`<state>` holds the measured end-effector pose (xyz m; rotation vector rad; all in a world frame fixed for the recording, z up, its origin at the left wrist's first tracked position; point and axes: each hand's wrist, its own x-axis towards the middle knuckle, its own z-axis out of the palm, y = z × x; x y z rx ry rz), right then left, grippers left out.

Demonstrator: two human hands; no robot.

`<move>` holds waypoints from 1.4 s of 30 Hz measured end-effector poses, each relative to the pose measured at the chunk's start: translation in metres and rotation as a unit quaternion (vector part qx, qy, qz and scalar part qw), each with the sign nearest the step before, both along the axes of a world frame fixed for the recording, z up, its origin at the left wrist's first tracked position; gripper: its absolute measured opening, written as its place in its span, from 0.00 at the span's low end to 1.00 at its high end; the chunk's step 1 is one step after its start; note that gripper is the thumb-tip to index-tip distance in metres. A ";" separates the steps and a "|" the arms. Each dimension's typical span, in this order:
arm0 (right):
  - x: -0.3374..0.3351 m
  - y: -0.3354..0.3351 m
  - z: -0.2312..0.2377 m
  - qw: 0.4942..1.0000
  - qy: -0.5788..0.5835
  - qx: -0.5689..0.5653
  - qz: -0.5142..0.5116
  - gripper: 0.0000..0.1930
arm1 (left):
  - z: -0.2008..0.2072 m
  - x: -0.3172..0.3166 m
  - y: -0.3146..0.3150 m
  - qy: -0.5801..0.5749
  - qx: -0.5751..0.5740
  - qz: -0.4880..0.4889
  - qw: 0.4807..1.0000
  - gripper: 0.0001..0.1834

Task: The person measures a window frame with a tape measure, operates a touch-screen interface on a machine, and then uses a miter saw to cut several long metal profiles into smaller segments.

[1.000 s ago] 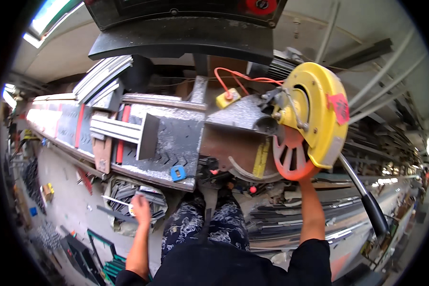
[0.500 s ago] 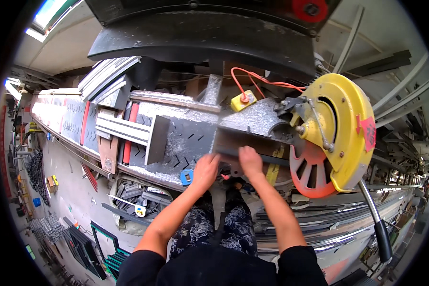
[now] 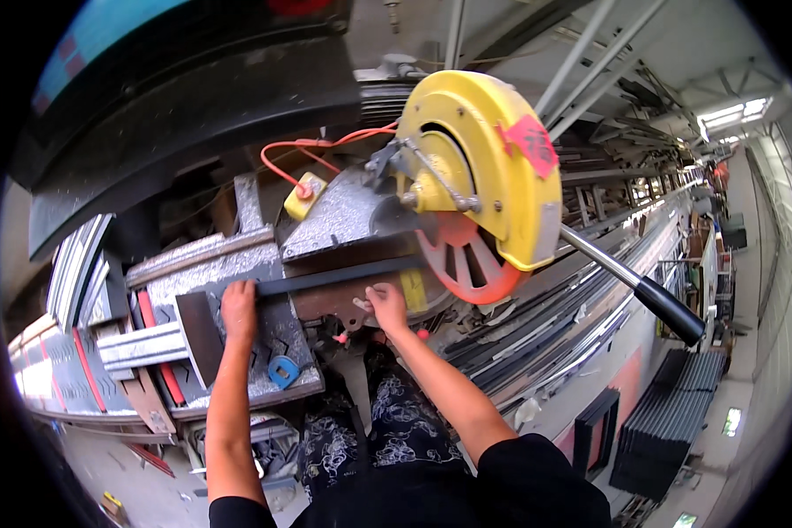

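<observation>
A long dark metal bar (image 3: 343, 275) lies across the cutting saw's bed, its right end reaching the red-orange slotted guard (image 3: 466, 264) under the yellow blade cover (image 3: 493, 150). My left hand (image 3: 238, 310) grips the bar's left end, close to the upright stop plate (image 3: 199, 339). Just below the bar, my right hand (image 3: 385, 306) is apart from it, fingers loosely bent and spread with nothing in them. A blue tape measure (image 3: 283, 371) rests on the worn table (image 3: 306, 381) near my left forearm.
The saw's long black-gripped handle (image 3: 669, 310) sticks out to the right. A yellow switch box (image 3: 305, 195) with an orange cable sits behind the bed. Stacked metal profiles (image 3: 537, 326) fill the right side. A big black machine housing (image 3: 194, 106) overhangs the far left.
My view has swung to the right. My left hand has shifted left along the bar to its end; my right hand has come off the bar toward me.
</observation>
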<state>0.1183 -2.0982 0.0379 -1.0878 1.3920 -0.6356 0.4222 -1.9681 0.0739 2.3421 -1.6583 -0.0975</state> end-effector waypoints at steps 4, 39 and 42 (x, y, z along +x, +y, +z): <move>0.028 -0.026 -0.008 0.982 -0.133 0.126 -0.056 0.12 | 0.013 0.021 0.005 -0.032 0.056 0.024 0.998 0.09; -0.182 0.065 0.140 0.989 -0.102 0.083 -0.075 0.08 | -0.008 -0.026 -0.060 0.013 0.055 -0.040 0.998 0.14; -0.229 0.018 0.312 0.970 0.117 -0.163 -0.134 0.06 | -0.009 -0.033 -0.071 0.007 0.054 -0.059 0.997 0.14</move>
